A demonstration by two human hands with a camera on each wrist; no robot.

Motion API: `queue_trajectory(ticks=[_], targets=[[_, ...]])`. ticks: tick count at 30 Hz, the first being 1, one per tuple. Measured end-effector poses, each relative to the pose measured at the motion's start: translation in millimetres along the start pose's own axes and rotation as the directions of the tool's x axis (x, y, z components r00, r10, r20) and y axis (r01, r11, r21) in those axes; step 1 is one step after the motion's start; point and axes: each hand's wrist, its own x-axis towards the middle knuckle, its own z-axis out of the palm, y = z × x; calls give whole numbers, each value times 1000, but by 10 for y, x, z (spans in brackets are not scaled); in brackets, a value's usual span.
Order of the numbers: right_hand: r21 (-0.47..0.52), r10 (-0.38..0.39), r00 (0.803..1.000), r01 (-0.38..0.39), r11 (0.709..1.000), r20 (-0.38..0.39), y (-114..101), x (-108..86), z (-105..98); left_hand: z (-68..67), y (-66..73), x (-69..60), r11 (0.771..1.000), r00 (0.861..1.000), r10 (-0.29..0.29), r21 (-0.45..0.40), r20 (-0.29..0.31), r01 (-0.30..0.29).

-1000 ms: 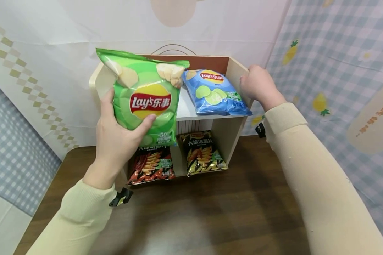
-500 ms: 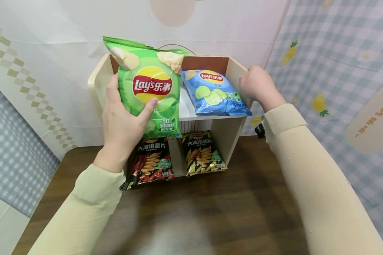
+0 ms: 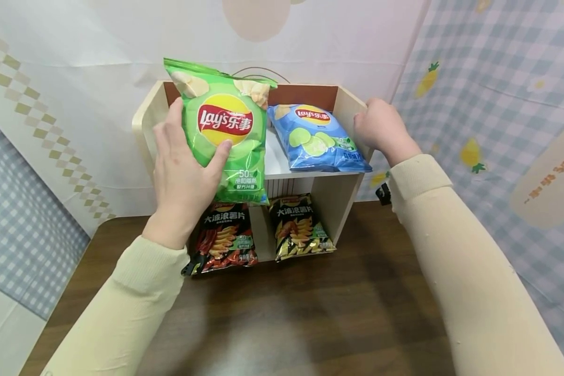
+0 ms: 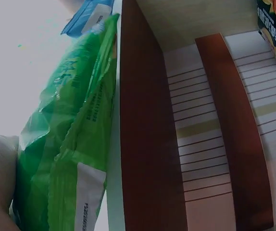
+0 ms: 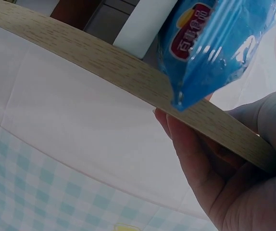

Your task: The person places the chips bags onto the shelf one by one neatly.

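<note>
A green bag of Lay's chips leans upright at the left half of the upper shelf. My left hand grips it by its left side, thumb across the front; the fingers behind are partly hidden. Seen from the left wrist, the green bag lies close along the shelf board. My right hand grips the right side panel of the small wooden shelf. In the right wrist view its fingers curl under that panel, beside the blue chip bag.
The blue chip bag lies on the upper shelf's right half. Below, a black-and-red chip bag and a black-and-gold one stand in the lower level. The shelf stands on a dark wooden table against a fabric-covered wall.
My left hand has carried the green bag to the right and slightly up, toward the upper shelf, with its tilt shifting a little. The right hand has stayed on the side panel.
</note>
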Motion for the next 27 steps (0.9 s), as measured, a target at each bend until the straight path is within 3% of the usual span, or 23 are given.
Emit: queue_trajectory(ticks=[5,12,18,24,27], targets=[[1,5,1000,-5,1000,6,-11,5,12,-6,4,41,999,1000,22,46,18,-22],[7,17,1000,-17,1000,16,-5,28,0,-49,16,145,991,990,-30,132,135,12],[26,29,999,-30,999,27,-13,63,-7,-96,-19,190,981,959,-78,192,271,25],[42,37,999,-38,998,34,7,78,20,-94,-22,195,974,910,-71,226,408,-25],[37,34,999,-36,999,34,18,81,20,-74,-14,176,976,917,-22,205,399,-66]])
